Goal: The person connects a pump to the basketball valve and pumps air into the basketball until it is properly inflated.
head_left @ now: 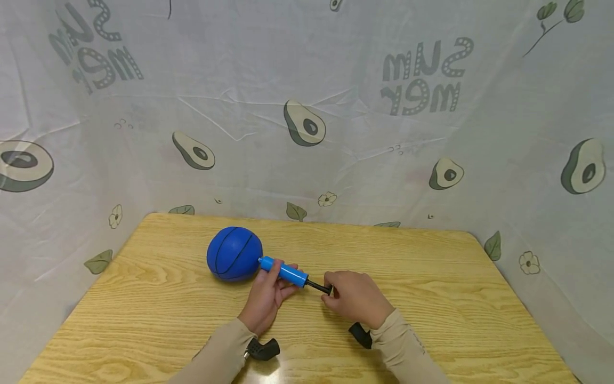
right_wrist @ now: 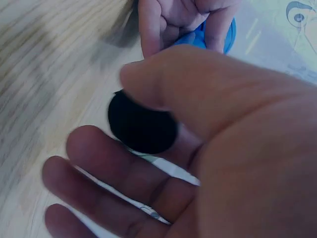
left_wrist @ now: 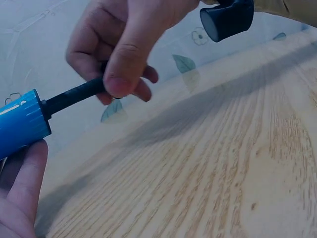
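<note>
A blue ball (head_left: 234, 254) with black seam lines sits toward the left of the table. My left hand (head_left: 265, 298) holds the blue barrel of a hand pump (head_left: 293, 276), thumb on top and fingers beneath. The pump's narrow tip meets the ball's right side. From the barrel's other end a black rod (left_wrist: 74, 95) sticks out. My right hand (head_left: 357, 296) pinches the end of that rod between thumb and fingers. In the right wrist view, the round black handle (right_wrist: 142, 124) shows under the thumb, with the other fingers spread loosely below.
The wood-grain table (head_left: 431, 277) reaches back to a pale curtain (head_left: 249, 106) printed with avocados and leaves, which also hangs along both sides. Black devices (head_left: 263, 350) are worn at both wrists, over beige sleeves (head_left: 218, 352).
</note>
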Motion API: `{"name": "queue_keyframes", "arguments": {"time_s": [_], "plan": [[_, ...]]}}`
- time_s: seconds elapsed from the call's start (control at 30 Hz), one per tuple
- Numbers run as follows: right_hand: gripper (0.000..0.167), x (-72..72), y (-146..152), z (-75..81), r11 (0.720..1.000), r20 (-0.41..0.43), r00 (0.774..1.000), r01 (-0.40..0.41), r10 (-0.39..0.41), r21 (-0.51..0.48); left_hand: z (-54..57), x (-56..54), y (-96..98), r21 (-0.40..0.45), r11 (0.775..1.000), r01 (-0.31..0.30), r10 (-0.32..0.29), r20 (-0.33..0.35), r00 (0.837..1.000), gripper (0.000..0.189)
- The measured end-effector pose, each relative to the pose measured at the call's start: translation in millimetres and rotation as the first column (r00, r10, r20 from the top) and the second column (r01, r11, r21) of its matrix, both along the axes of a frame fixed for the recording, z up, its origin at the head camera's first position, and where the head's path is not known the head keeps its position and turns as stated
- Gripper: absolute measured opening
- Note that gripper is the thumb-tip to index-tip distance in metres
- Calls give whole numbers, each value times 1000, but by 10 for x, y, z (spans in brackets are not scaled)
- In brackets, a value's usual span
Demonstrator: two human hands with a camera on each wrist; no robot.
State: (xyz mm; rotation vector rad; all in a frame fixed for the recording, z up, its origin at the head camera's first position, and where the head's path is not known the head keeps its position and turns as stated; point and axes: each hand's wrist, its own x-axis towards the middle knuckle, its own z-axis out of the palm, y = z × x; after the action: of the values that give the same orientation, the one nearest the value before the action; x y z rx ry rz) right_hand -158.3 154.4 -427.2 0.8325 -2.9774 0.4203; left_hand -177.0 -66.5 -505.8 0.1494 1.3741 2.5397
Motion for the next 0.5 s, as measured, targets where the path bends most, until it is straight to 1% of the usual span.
{"name": "queue_keyframes", "arguments": {"time_s": [0.13,0.27,0.4,0.5], "plan": [[17,0,49,28,999,31,999,29,-30,19,2,-21,-22,5,999,-37,37,6,999,64],[18,16,93,63,999,28,998,49,-49,19,10,-28,-32,11,998,-62,62,7,998,62],[19,14,102,54,999,-1,999,38,-38,34,13,-31,-39,25,998,-60,59,13,998,60],[20,0,95,31,998,-16,999,34,-34,46,10,-32,-38,25,999,-47,46,20,999,62]]}}
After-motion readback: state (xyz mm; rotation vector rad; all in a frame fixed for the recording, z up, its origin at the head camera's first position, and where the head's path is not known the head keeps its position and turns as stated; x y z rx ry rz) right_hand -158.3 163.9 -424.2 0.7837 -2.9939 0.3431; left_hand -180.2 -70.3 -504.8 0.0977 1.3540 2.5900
